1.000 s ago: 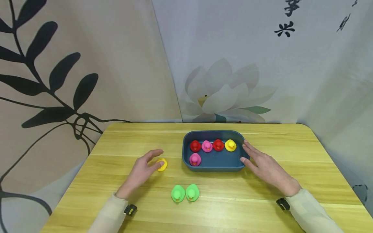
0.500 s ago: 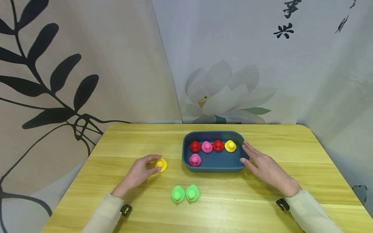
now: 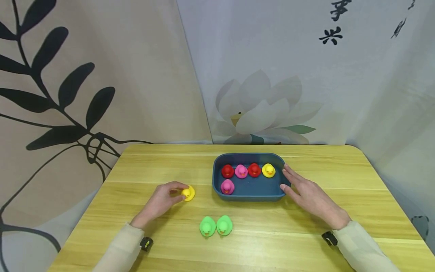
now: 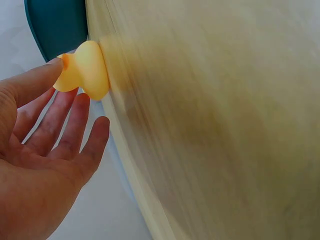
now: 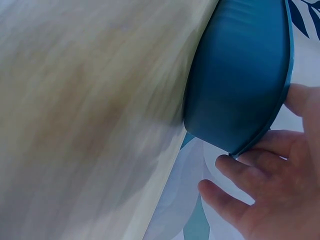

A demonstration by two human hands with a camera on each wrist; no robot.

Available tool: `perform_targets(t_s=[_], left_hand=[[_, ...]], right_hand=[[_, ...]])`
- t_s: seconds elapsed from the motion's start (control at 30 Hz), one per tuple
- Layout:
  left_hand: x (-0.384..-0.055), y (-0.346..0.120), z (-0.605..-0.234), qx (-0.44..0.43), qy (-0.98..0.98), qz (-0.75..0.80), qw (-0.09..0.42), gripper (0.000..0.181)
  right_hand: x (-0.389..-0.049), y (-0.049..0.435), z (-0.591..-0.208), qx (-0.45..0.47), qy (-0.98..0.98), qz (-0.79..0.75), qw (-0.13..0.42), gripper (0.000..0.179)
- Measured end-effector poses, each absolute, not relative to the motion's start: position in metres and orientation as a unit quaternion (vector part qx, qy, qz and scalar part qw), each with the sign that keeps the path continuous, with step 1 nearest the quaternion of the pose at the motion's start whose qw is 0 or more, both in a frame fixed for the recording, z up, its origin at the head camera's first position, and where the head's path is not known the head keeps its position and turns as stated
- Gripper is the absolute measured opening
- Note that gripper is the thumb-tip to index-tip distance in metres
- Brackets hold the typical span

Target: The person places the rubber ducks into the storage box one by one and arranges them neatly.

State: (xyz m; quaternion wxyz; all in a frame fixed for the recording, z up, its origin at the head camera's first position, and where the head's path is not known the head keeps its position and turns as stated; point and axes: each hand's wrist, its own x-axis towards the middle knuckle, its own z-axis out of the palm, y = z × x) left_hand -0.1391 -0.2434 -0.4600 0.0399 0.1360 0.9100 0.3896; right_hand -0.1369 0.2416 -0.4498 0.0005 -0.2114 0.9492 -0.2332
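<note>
A yellow rubber duck [image 3: 188,193] sits on the table left of the blue bin. My left hand [image 3: 162,200] pinches this duck between thumb and fingertips; in the left wrist view the thumb lies against the head of the duck [image 4: 92,70], while the other fingers are loosely spread. At the right end of the blue bin [image 3: 256,198], my right hand [image 3: 310,196] rests its fingertips and thumb along the rim, fingers mostly straight. The right wrist view shows those fingers touching the bin's outer end [image 5: 235,70].
Inside the bin stand two red ducks [image 3: 227,171], two pink ducks [image 3: 227,186] and a yellow duck [image 3: 268,170]. Two green ducks [image 3: 224,225] sit side by side on the wooden table [image 3: 272,241] in front. A printed curtain [image 3: 153,75] hangs behind the table.
My left hand, earlier above the yellow duck with fingers apart, has drawn back slightly to the left and closed its fingertips on it. The right hand and bin have stayed put.
</note>
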Motion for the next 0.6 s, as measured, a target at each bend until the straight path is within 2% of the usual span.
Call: perform_targets(t_s=[0.6], left_hand=[[-0.131,-0.229,-0.443,0.165,0.894,0.416,-0.032,0.031]], right_hand=[[-0.138,0.242,-0.45,-0.209,0.951,-0.229,0.004,0.068]])
